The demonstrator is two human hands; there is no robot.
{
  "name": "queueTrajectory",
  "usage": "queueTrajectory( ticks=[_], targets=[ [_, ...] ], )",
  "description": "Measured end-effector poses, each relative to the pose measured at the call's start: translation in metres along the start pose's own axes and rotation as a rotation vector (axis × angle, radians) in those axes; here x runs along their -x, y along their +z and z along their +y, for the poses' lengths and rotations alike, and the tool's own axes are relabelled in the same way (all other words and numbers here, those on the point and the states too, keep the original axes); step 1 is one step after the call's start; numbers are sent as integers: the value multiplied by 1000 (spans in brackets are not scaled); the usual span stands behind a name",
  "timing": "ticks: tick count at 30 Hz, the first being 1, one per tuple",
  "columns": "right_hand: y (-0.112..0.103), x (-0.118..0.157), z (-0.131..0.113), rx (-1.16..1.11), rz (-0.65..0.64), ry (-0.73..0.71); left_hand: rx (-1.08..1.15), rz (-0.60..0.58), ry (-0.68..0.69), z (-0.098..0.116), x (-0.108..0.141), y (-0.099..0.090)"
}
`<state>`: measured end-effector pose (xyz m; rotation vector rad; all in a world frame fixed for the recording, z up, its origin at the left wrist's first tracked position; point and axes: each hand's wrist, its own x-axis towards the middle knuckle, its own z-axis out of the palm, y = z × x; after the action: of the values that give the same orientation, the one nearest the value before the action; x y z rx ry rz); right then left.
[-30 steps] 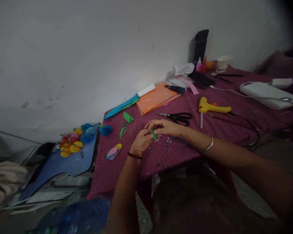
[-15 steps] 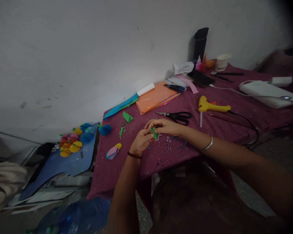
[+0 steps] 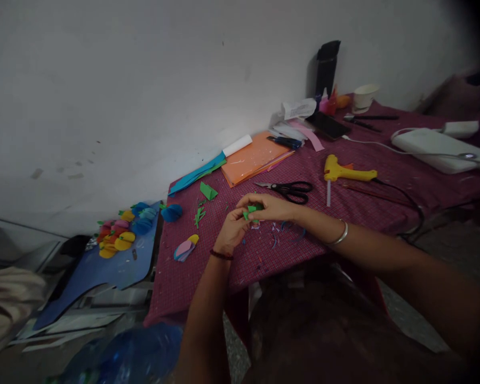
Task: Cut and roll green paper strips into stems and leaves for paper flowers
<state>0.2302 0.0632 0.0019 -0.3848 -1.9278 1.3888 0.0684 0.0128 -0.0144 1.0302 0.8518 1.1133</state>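
Between my two hands is a small piece of green paper (image 3: 251, 212), partly covered by fingers. My left hand (image 3: 232, 230) pinches its left side. My right hand (image 3: 269, 207) comes in from the right, its fingers closed on the same paper. Beyond my hands lie black-handled scissors (image 3: 290, 190). To the left are a folded green paper piece (image 3: 208, 191) and some green paper scraps (image 3: 199, 216). Small paper cutouts (image 3: 185, 248) in pink, blue and yellow lie stacked at the table's left.
An orange paper stack (image 3: 253, 160), a blue utility knife (image 3: 285, 142) and a yellow glue gun (image 3: 346, 170) lie farther back on the checked cloth (image 3: 220, 266). A white power strip or box (image 3: 432, 149) is at right. Paper fruit shapes (image 3: 122, 229) sit on a blue board (image 3: 116, 272).
The green paper has turned and shifted slightly up between my fingers. Both hands stay in nearly the same place, still closed on it.
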Motion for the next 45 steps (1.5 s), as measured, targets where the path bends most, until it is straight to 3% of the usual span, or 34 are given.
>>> queueTrajectory(
  ticks=[5,8,15,19,23,32,36,40,45],
  targets=[
    [-7,-3,3,-156,389,14,35,118,69,9,1,-7],
    [-13,-4,7,-139,488,60,76,144,146,15,3,-12],
    [0,-2,8,-99,299,48,-32,235,328,16,2,-17],
    [13,1,6,-18,323,-75,-360,388,551,14,4,-8],
    [14,3,5,139,318,-143,-640,366,674,14,10,2],
    [10,2,9,399,351,-235,-765,335,681,5,7,3],
    [5,4,7,702,238,-319,-886,313,726,9,6,0],
    [5,7,6,976,112,-267,-1091,237,774,14,6,-7],
    [5,5,-1,1039,32,-154,-1151,166,740,14,5,-15]
  ],
)
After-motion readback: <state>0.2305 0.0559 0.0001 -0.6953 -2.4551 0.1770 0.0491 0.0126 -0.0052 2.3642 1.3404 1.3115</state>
